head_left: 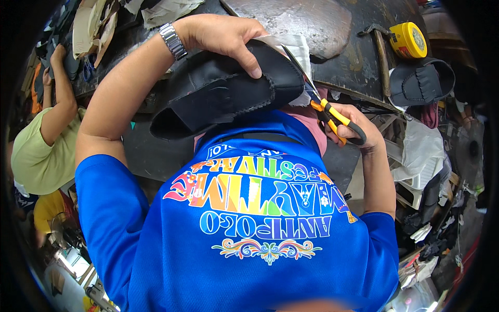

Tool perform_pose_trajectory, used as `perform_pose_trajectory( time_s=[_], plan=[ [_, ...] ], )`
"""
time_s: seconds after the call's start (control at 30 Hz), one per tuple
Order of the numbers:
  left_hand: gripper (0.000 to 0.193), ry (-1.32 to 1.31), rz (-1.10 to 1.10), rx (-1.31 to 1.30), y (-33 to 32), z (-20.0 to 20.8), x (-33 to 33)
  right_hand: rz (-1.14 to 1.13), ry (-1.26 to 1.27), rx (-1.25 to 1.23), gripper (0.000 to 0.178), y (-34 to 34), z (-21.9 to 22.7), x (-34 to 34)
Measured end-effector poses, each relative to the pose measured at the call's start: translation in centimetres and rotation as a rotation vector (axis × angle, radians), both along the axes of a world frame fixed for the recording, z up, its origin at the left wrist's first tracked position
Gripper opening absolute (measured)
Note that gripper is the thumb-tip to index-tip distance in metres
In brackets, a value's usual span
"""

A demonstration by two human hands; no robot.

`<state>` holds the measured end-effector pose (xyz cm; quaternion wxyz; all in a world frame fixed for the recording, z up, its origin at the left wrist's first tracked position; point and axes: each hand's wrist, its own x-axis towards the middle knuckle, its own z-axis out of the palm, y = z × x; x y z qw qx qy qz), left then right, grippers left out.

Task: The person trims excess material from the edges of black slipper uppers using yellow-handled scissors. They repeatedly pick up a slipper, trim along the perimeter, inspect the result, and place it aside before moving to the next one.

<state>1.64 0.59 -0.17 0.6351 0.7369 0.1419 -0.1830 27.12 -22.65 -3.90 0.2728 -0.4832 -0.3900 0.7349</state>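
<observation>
A black leather shoe [208, 96] with a stitched toe seam lies tilted across my lap at the table edge. My left hand [228, 41] grips it from above, thumb pressed on the upper and fingers hidden behind it. White lining cloth [296, 49] sticks out past the toe. My right hand [353, 122] is wrapped round the yellow-and-black handles of a pair of scissors [325, 109]. Their blades are apart and reach up to the cloth beside the toe.
On the dark table [364, 62] lie a hammer [383, 57], a yellow tub [408, 40] and another black shoe upper [422, 83]. A worn flat slab [306, 26] sits at the back. A person in a light green shirt [44, 145] works at the left. Scraps and white cloth [421, 151] hang at the right.
</observation>
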Motion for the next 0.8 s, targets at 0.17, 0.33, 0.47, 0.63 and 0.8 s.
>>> perform_pose_trajectory(
  time_s=[0.17, 0.33, 0.47, 0.63, 0.8],
  plan=[
    [0.044, 0.115, -0.046, 0.169, 0.2, 0.9, 1.2, -0.037, 0.037, -0.016, 0.050, -0.8, -0.5, 0.3],
    [0.037, 0.157, -0.333, 0.225, 2.3, 3.7, 5.7, -0.229, 0.037, 0.022, 0.059, -1.8, -0.3, -1.3],
    [0.063, 0.226, -0.645, 0.935, 4.2, 5.6, 11.4, -0.453, 0.098, 0.033, 0.052, -2.2, -0.8, -4.0],
    [0.064, 0.129, -0.716, 1.214, 3.3, 2.6, 14.9, -0.673, 0.415, -0.125, 0.039, -1.5, -2.8, -6.4],
    [0.047, -0.444, -0.238, 1.503, 2.0, 0.0, 10.9, -0.689, 0.521, -0.143, 0.042, -1.3, -3.8, -6.2]
  ],
)
